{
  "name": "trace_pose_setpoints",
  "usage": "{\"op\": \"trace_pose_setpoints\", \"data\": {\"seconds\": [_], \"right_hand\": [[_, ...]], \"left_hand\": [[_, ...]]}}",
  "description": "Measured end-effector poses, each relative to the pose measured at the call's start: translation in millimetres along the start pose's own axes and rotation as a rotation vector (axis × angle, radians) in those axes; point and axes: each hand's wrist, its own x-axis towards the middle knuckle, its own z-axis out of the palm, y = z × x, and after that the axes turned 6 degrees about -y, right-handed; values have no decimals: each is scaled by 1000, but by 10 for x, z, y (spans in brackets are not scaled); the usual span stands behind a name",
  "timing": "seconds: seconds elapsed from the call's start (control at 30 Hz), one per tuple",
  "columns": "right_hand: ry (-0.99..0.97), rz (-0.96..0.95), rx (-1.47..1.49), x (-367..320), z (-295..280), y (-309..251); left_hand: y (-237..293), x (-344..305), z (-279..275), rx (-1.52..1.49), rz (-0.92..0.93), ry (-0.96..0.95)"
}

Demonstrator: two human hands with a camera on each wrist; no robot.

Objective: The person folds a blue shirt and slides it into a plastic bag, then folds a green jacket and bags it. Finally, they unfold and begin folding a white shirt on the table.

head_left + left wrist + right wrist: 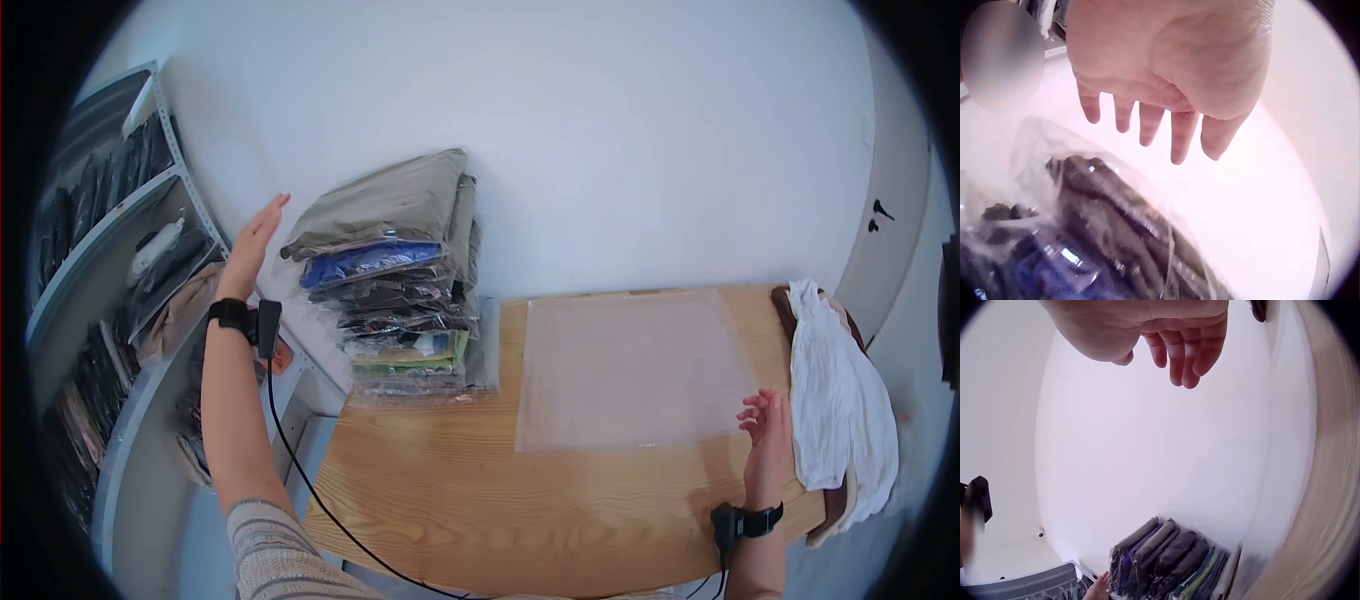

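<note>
On the left of the table rises a tall stack of folded clothes in clear plastic bags [400, 300], with a grey-beige bagged garment [385, 205] on top and a blue one [370, 262] under it. My left hand [255, 240] is raised just left of the stack's top, fingers straight and palm toward it; the left wrist view shows this hand [1172, 69] holding nothing. A flat, see-through plastic bag [630, 370] lies on the table. Near its right edge hovers my right hand [766, 425], its fingers loosely bent around nothing, as the right wrist view also shows.
A white garment [840, 410] over something brown drapes off the right end of the wooden table [450, 510]. Metal shelves [150, 390] with many bagged clothes stand at the left. A white wall [620, 140] closes the back; a door handle [880, 212] shows far right.
</note>
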Motion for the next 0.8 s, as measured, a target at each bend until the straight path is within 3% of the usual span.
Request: {"op": "trace_pose_setpoints", "data": {"seconds": [0.13,0.17,0.2,0.27,0.3,0.33,0.37,0.43,0.5,0.57,0.63,0.67,0.73,0.8], "right_hand": [[-12,16,33,12,-22,94],[-12,42,12,15,-16,71],[-38,42,35,47,-40,139],[-95,58,48,48,-55,103],[-79,85,62,64,-69,106],[-79,111,85,69,-93,128],[-39,106,81,76,-108,108],[13,223,172,78,-150,79],[114,252,259,141,-207,125],[204,290,344,197,-357,228],[410,158,473,335,-597,359],[407,160,467,399,-713,406],[619,174,561,470,-893,456],[635,177,596,505,-1002,528]], "left_hand": [[-227,-121,184,127,-143,-245],[-423,-116,195,369,101,-24],[-297,-194,382,333,155,-86],[238,-386,494,9,113,264],[542,-537,729,-193,94,351],[671,-663,862,-170,154,347],[1055,-759,1070,-301,102,289],[1007,-1195,1395,-123,219,238],[1089,-1507,1800,-173,210,93],[1209,-1748,2211,-390,127,-89],[1231,-1931,2584,-553,33,-244],[1249,-2026,2773,-653,-57,-286],[1264,-2153,3043,-754,-157,-326],[1257,-2218,3221,-1022,-305,-492]]}}
